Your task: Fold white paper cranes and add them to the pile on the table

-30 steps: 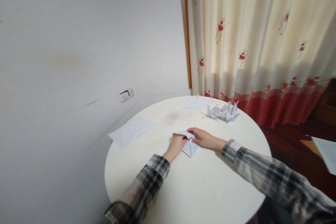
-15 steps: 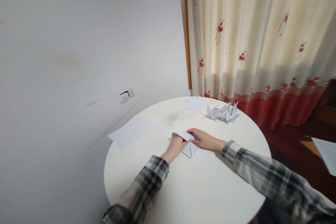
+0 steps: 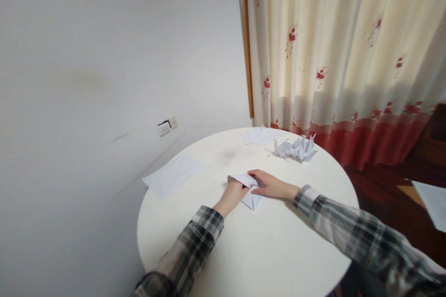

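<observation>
The curled, half-hidden left hand (image 3: 234, 192) and loosely bent right hand (image 3: 271, 184) grip a folded piece of white paper (image 3: 251, 201) on a round white table (image 3: 251, 250), near spiky white paper figures (image 3: 300, 150).

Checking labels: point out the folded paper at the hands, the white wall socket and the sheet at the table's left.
Folded paper (image 3: 252, 199): head view, near part.
White wall socket (image 3: 163, 129): head view, faceplate.
Sheet (image 3: 173, 176): head view, middle.

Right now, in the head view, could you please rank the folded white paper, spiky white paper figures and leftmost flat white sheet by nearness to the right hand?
1. Folded white paper: touching the right hand.
2. White paper figures: beyond, rightward.
3. Leftmost sheet: far left.
</observation>
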`<state>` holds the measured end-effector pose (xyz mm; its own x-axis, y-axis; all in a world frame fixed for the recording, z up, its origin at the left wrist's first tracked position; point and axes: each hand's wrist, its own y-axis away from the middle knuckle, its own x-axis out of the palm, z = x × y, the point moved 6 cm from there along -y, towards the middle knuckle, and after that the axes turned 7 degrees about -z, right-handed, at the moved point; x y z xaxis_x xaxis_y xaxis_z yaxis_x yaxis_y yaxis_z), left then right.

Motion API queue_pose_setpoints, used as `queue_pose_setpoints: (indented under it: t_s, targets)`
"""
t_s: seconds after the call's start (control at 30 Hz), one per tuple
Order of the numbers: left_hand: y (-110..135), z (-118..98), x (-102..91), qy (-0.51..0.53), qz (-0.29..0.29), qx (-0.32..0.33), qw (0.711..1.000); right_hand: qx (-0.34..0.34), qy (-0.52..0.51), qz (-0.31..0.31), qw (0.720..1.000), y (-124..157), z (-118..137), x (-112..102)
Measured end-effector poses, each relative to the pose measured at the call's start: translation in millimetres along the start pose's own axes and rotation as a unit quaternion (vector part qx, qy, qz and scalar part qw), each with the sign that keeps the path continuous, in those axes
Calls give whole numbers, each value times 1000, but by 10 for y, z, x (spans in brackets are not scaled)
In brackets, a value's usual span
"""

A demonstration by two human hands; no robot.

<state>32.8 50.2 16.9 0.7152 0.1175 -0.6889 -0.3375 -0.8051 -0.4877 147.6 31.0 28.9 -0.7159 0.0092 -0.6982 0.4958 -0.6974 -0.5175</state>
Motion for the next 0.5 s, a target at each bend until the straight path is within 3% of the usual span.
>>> queue_pose_setpoints:
  t_s: [0.5]
  targets:
    - [-10, -11, -4, 6, 6, -21, 1000, -3, 5, 1, 1000, -13, 43, -7]
